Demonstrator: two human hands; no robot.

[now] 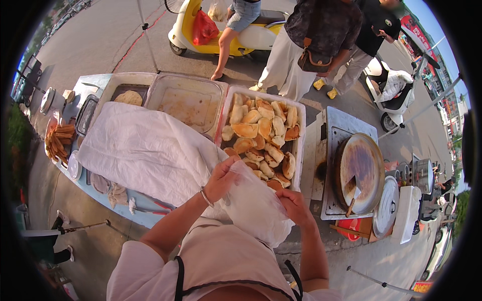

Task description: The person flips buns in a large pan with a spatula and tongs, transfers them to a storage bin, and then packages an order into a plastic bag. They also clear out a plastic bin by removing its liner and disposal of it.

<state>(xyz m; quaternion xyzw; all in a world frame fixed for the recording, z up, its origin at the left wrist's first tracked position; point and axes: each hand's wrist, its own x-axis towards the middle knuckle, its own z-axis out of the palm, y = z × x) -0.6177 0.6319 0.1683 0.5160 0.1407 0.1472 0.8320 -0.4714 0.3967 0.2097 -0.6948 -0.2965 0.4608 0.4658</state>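
Both my hands hold the rim of a thin clear plastic bag point(260, 210) in front of my apron. My left hand point(223, 180) pinches its left side, close to the front corner of a white foam box point(302, 150). On the other side of the bag, my right hand point(295, 206) grips the rim with bent fingers. Browned, half-moon filled pastries point(245, 130) are heaped in the foam box, just beyond the bag. A white cloth point(139, 146) spreads leftward from my left hand, partly covering the trays. What the bag contains, if anything, I cannot tell.
A large round pan point(361, 158) with a spatula point(356, 193) sits on the right; a metal lid point(386, 207) leans beside it. Fried dough sticks point(59, 141) stand far left. People and a yellow scooter point(184, 26) are beyond the stall. A canopy pole point(148, 41) rises behind the trays.
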